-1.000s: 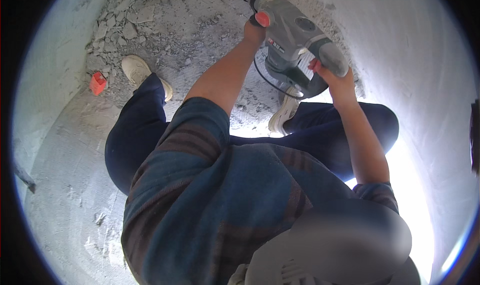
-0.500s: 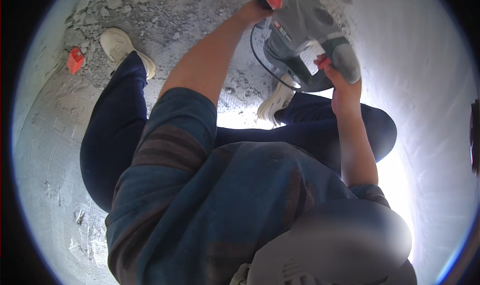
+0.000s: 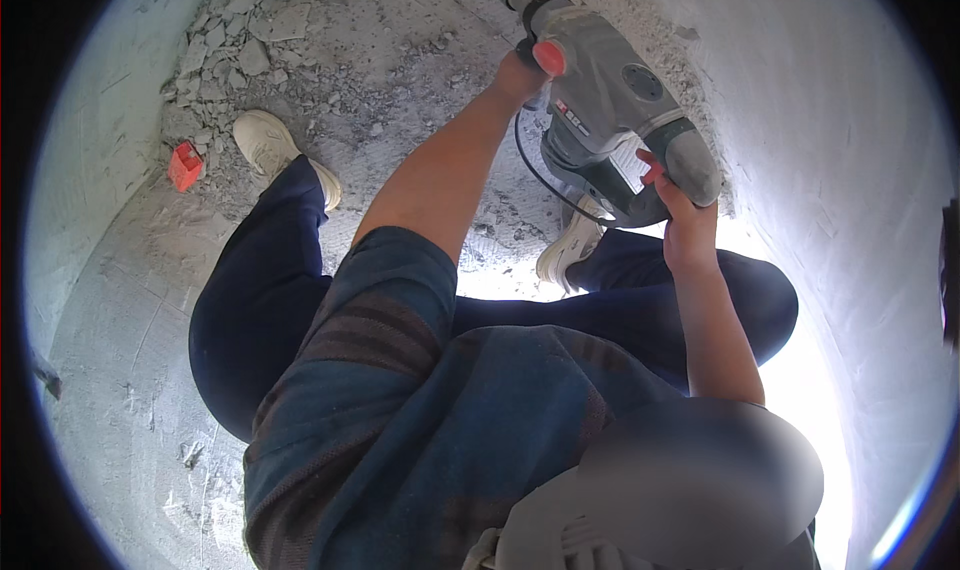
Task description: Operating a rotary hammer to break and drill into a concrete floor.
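A grey and dark green rotary hammer drill [image 3: 595, 65] with a red round knob lies slantwise across the upper right, its chuck end pointing to the upper left. My left hand [image 3: 520, 76] is closed round the black side handle near the drill's front; its fingers are partly hidden. At the drill's back end my right hand [image 3: 686, 215] grips the rear handle, a finger beside the red trigger. A black cable or hose loops down beside the drill body. The tip of any bit lies outside the picture.
Broken rubble [image 3: 250, 55] covers the rough floor at the upper left. A small red box-shaped piece [image 3: 185, 166] lies beside my left shoe [image 3: 265, 142]. Pale walls rise at the left and right [image 3: 840, 170]. My bent legs spread below the drill.
The whole view has shifted, so the floor, legs and drill appear lower. More of the drill's chuck end now shows at the top. Both hands keep their hold.
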The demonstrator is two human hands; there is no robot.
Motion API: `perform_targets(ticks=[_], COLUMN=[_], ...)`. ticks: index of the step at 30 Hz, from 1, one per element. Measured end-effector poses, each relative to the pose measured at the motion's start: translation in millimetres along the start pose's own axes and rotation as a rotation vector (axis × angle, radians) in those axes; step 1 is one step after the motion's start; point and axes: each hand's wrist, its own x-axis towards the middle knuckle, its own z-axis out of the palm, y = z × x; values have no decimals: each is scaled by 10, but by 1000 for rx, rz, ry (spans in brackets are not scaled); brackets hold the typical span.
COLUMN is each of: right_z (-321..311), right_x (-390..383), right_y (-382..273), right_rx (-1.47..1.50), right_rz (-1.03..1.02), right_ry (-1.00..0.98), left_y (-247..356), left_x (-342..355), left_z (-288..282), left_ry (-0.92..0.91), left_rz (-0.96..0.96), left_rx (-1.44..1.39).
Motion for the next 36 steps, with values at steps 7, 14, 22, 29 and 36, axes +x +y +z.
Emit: perform_targets(ticks=[7,14,22,29,36], right_z=[-101,27,237,637,967], right_x=[157,-77,-315,-412,-429], right_y=[-117,-720,-1450,-1642,-1840], right_rx=[-28,-211,-426,-704,-773], right_rz=[-5,-144,-190,-240,-199], right_ry=[-98,-233,-232,-246,-210], left_y=[194,477,1198,1360,1404], left_x=[-132,-245,-577,-534,-505], left_z=[98,361,487,402,325], left_ry=[80,183,182,2,-53], left_rz=[106,-118,-21,-221,-222], left_rx=[266,-344,-1048,-1778,-1916])
